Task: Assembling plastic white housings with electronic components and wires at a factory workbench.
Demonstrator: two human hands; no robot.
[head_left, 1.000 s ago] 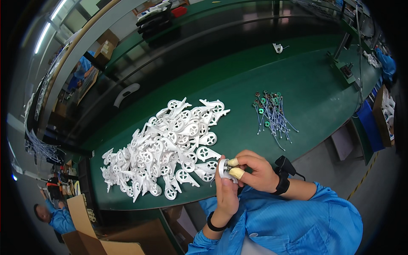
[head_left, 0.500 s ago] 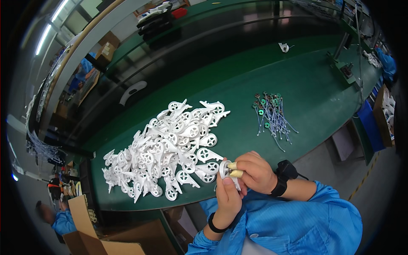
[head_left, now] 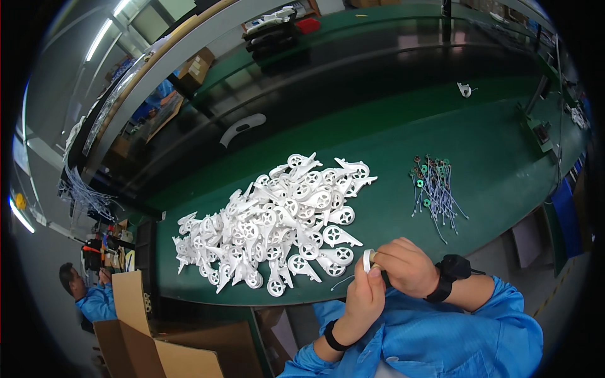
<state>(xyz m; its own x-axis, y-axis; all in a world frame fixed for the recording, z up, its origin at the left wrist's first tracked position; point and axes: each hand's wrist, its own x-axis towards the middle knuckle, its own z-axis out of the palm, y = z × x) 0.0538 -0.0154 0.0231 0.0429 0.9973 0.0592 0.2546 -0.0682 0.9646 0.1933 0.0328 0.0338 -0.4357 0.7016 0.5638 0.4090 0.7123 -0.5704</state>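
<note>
Over the near edge of the bench, both my hands meet at one small white plastic wheel-shaped part (head_left: 367,259), seen edge-on. My left hand (head_left: 361,301) is closed around its lower portion, thumb up against it. The fingers of my right hand (head_left: 406,268) pinch at its right side; their tips, partly covered in pale yellow, are mostly hidden behind the part. A thin grey-blue cable (head_left: 342,281) sticks out leftward beside my left hand; where it attaches is hidden. Left of my hands lies a large pile of similar white parts (head_left: 271,217), each with a spoked ring and pointed arm.
A bundle of thin cables (head_left: 435,192) with green and brown round ends lies right on the green bench (head_left: 391,135). Farther back are a curved white piece (head_left: 242,128) and a single white part (head_left: 465,90). An open cardboard box (head_left: 129,302) stands lower left; another person (head_left: 91,299) sits beyond.
The white part has turned from showing its open face to edge-on. A thin cable now shows left of my left hand. The whole view has shifted, with the bench contents farther right.
</note>
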